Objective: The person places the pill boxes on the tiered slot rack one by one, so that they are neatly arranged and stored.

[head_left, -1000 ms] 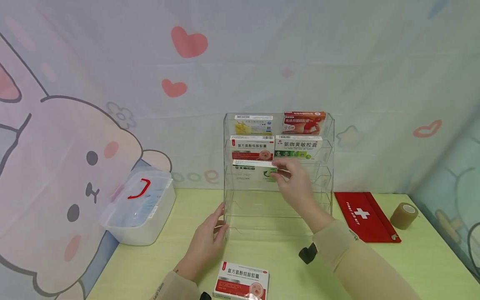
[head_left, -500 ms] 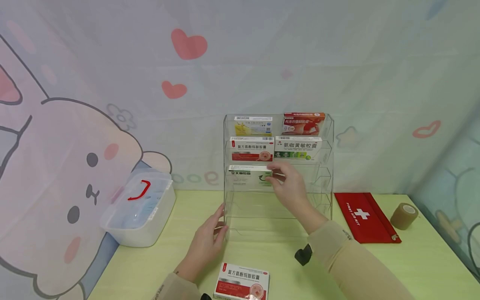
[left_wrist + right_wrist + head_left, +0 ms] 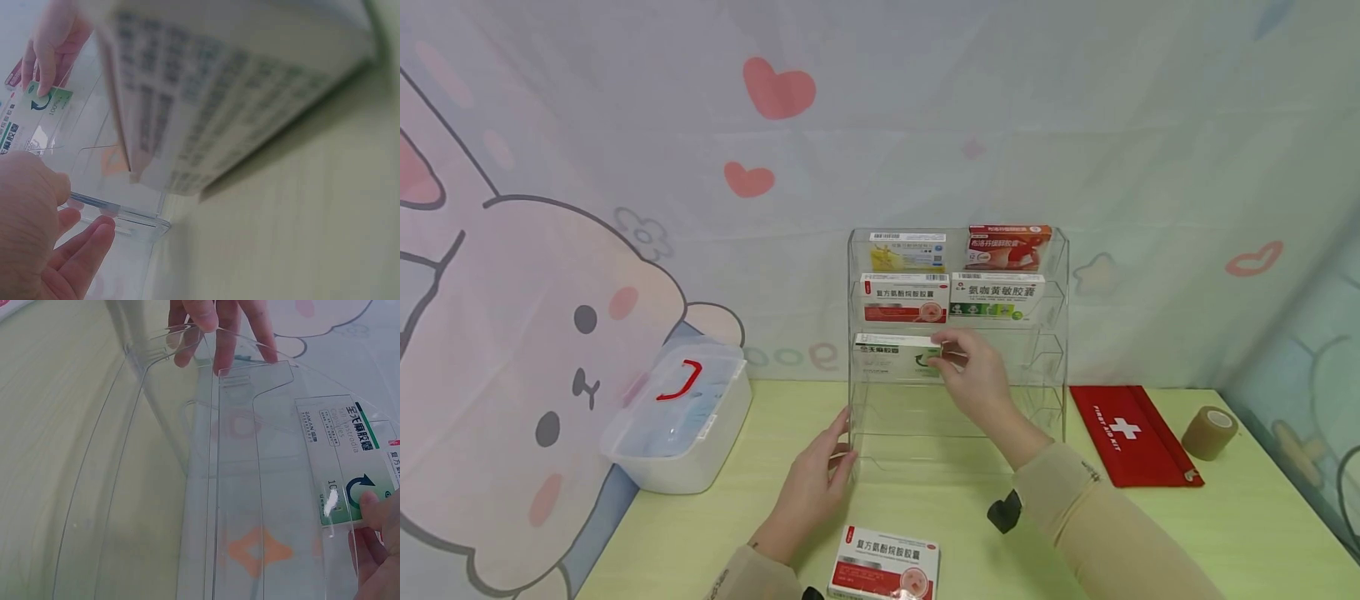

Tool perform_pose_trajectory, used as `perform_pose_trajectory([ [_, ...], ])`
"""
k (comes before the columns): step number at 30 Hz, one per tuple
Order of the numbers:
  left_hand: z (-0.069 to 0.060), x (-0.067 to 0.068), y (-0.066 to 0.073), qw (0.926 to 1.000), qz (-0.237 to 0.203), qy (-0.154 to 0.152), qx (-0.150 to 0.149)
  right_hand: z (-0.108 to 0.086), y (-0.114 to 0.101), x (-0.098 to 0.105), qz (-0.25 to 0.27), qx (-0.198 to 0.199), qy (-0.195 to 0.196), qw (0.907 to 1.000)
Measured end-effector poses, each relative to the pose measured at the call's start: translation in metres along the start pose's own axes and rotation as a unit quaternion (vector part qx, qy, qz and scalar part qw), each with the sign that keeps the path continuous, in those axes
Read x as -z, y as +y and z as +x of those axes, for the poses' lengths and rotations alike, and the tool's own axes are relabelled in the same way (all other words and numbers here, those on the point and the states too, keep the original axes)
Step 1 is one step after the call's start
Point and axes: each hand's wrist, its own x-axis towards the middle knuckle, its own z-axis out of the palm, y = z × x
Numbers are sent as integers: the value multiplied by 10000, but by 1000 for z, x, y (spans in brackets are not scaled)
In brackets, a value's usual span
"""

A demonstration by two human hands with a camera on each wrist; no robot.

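Observation:
My right hand [image 3: 976,373] pinches the right end of a white and green medicine box [image 3: 891,358]. That box stands at the left of the third tier of a clear acrylic rack [image 3: 925,450]; the right wrist view shows it behind the tier's clear front, thumb on its printed face [image 3: 344,456]. At the rack's lower left side, my left hand [image 3: 811,482] grips the upright edge, thumb and fingers on either side of it [image 3: 37,231]. A red and white medicine box [image 3: 886,563] lies on the table before the rack and looms blurred in the left wrist view.
Higher tiers hold a yellow-white box [image 3: 907,252], a red box [image 3: 1007,248], a red-white box [image 3: 905,298] and a green-white box [image 3: 997,297]. A lidded white case [image 3: 677,417] stands left. A red first aid pouch [image 3: 1131,435] and tan bandage roll [image 3: 1209,432] lie right.
My right hand has moved left and slightly down with the white and green box, which now sits lower against the rack's left side. The left hand has stayed in place.

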Motion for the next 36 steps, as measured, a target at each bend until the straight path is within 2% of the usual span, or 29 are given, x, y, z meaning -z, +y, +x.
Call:
perform_pose_trajectory([
  [12, -1, 0, 1, 10000, 26, 7, 58, 1, 1, 0, 113, -89, -114, 9998],
  [18, -1, -1, 1, 10000, 48, 1, 70, 0, 0, 0, 394, -209, -118, 9989],
  [22, -1, -1, 1, 10000, 51, -7, 55, -4, 0, 0, 572, -225, 10, 9981],
  [30, 0, -3, -2, 9999, 65, -19, 86, -19, -2, -4, 676, 31, 445, 9967],
  [36, 0, -2, -1, 10000, 48, -16, 70, -41, -6, -4, 886, 88, 399, 9952],
])
